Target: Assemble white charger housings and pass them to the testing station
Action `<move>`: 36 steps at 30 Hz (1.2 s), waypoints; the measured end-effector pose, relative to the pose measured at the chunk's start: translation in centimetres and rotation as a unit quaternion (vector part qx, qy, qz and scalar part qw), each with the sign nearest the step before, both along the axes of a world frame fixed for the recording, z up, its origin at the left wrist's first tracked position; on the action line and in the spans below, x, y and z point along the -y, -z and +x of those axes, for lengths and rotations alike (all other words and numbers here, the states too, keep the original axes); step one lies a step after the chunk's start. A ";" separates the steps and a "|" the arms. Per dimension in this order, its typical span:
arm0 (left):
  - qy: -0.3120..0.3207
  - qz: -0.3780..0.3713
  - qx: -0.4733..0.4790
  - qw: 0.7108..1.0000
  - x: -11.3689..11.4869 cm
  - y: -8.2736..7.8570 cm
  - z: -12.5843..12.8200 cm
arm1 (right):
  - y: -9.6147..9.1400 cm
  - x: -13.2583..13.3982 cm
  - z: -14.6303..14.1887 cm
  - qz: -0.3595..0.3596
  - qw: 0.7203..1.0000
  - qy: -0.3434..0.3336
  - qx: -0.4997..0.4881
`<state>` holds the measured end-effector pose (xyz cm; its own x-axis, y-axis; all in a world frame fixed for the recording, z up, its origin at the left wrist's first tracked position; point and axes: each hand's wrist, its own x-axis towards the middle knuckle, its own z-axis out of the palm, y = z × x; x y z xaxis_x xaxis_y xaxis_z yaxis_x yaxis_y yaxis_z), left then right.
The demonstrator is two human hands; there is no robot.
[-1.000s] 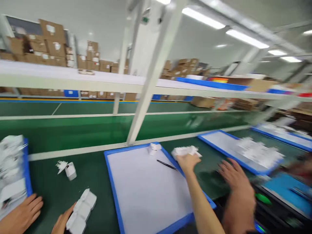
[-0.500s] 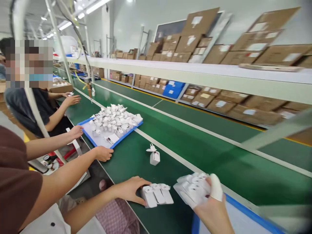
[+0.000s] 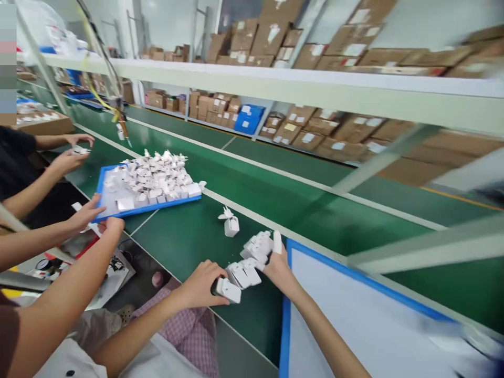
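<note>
My left hand (image 3: pixel 205 283) is closed around a white box-shaped piece (image 3: pixel 230 291) at the near edge of the green work surface. Two similar white blocks (image 3: pixel 244 273) stand side by side just past it. My right hand (image 3: pixel 277 260), with a white cover on one finger, grips a cluster of white blocks (image 3: pixel 256 247) behind that pair. The cluster sits close against the pair; whether they touch is unclear. One separate white block with a bundled white top (image 3: pixel 231 226) stands further back.
A blue-rimmed tray (image 3: pixel 289 315) lies at my right. Left of me, a co-worker's hands (image 3: pixel 112 226) hold another blue-edged tray (image 3: pixel 165 202) heaped with white pieces. A second person's hands (image 3: pixel 76 152) hold a small white piece. A shelf (image 3: pixel 275 79) spans the far side.
My right hand has brought its cluster leftward, beside the row. My left hand has drawn one block off the row toward me. The co-worker's tray has turned, and my view has shifted right and down.
</note>
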<state>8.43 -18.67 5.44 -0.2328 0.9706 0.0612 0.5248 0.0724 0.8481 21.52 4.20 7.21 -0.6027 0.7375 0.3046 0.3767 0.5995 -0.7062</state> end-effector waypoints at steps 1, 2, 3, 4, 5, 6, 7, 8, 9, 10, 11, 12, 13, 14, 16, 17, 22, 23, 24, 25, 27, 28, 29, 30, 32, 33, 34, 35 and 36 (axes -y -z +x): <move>0.011 0.001 0.008 1.000 0.0 -0.3 0.1 | -0.7 0.5 1.1 0.002 1.000 0.016 0.013; 0.018 0.002 0.019 1.000 0.0 -0.6 0.1 | -1.4 1.3 2.4 0.005 0.999 0.027 0.023; 0.022 0.004 0.033 0.999 -0.1 -0.8 0.2 | -2.0 2.6 3.8 0.008 0.999 0.039 0.022; 0.025 0.005 0.049 0.998 -0.1 -0.9 0.4 | -2.6 4.2 5.1 0.009 0.999 0.047 0.016; 0.027 0.005 0.065 0.997 -0.1 -1.0 0.5 | -3.0 6.2 6.3 0.003 0.999 0.049 0.006; 0.030 0.003 0.082 0.996 -0.1 -1.0 0.5 | -3.1 8.3 7.2 -0.012 0.999 0.041 0.001; 0.037 -0.001 0.096 0.995 -0.1 -1.0 0.5 | -3.0 10.5 7.7 -0.034 0.999 0.016 0.004; 0.047 -0.007 0.110 0.993 -0.1 -1.0 0.4 | -2.7 12.6 7.9 -0.058 0.998 -0.020 0.010; 0.061 -0.015 0.121 0.991 0.0 -0.9 0.1 | -2.2 14.5 7.8 -0.076 0.996 -0.046 0.007; 0.076 -0.025 0.130 0.988 0.0 -0.9 -0.1 | -1.6 15.9 7.4 -0.092 0.994 -0.058 -0.003; 0.091 -0.037 0.138 0.986 0.2 -0.8 -0.5 | -0.9 17.0 6.9 -0.110 0.992 -0.064 -0.019; 0.103 -0.050 0.144 0.983 0.4 -0.8 -0.7 | -0.3 17.8 6.2 -0.129 0.989 -0.059 -0.037; 0.112 -0.061 0.149 0.981 0.7 -0.9 -0.9 | 0.3 18.2 5.5 -0.146 0.987 -0.048 -0.052; 0.115 -0.068 0.151 0.979 1.1 -1.0 -1.0 | 0.8 18.4 4.8 -0.160 0.985 -0.030 -0.061; 0.109 -0.070 0.145 0.981 2.1 -1.3 -0.6 | 1.4 18.5 3.7 -0.174 0.983 0.013 -0.058; 0.105 -0.071 0.141 0.982 2.7 -1.4 -0.2 | 1.6 18.5 3.3 -0.176 0.983 0.027 -0.051; 0.076 -0.113 0.152 0.979 4.0 -0.9 2.0 | 1.3 18.4 2.7 -0.229 0.972 -0.058 -0.004; 0.068 -0.116 0.152 0.979 3.8 -0.8 2.1 | 1.1 18.3 2.7 -0.239 0.968 -0.076 0.000; 0.066 -0.115 0.149 0.980 3.7 -0.6 2.0 | 0.8 18.1 2.6 -0.246 0.965 -0.089 0.003; 0.071 -0.113 0.147 0.980 3.5 -0.5 1.9 | 0.5 17.8 2.6 -0.250 0.964 -0.094 0.003; 0.099 -0.115 0.141 0.978 3.1 -0.4 1.4 | 0.0 17.2 2.3 -0.263 0.960 -0.093 -0.006; 0.109 -0.116 0.136 0.978 3.1 -0.4 1.2 | -0.2 16.9 2.1 -0.275 0.958 -0.086 -0.017; 0.115 -0.116 0.129 0.978 3.1 -0.4 1.0 | -0.3 16.6 1.8 -0.293 0.953 -0.078 -0.030; 0.114 -0.115 0.122 0.979 3.1 -0.3 1.0 | -0.3 16.4 1.5 -0.317 0.945 -0.072 -0.045; 0.100 -0.109 0.114 0.982 3.3 0.2 1.2 | -0.2 16.0 1.0 -0.368 0.925 -0.063 -0.071; 0.086 -0.101 0.115 0.984 3.5 0.6 1.4 | 0.0 15.9 0.8 -0.388 0.917 -0.058 -0.079; 0.070 -0.090 0.116 0.987 3.6 1.2 1.6 | 0.1 15.9 0.6 -0.401 0.911 -0.049 -0.087; 0.053 -0.076 0.117 0.989 3.7 1.8 1.9 | 0.2 15.9 0.5 -0.409 0.907 -0.034 -0.095; 0.036 -0.058 0.118 0.991 3.8 2.4 2.1 | 0.4 16.1 0.6 -0.412 0.905 -0.016 -0.104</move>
<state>10.57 -22.48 3.09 -0.1572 0.9825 -0.0997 0.3203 0.1462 0.9360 22.11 -11.89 6.86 -0.6204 0.7494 -0.2314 0.1752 -0.1551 -0.9722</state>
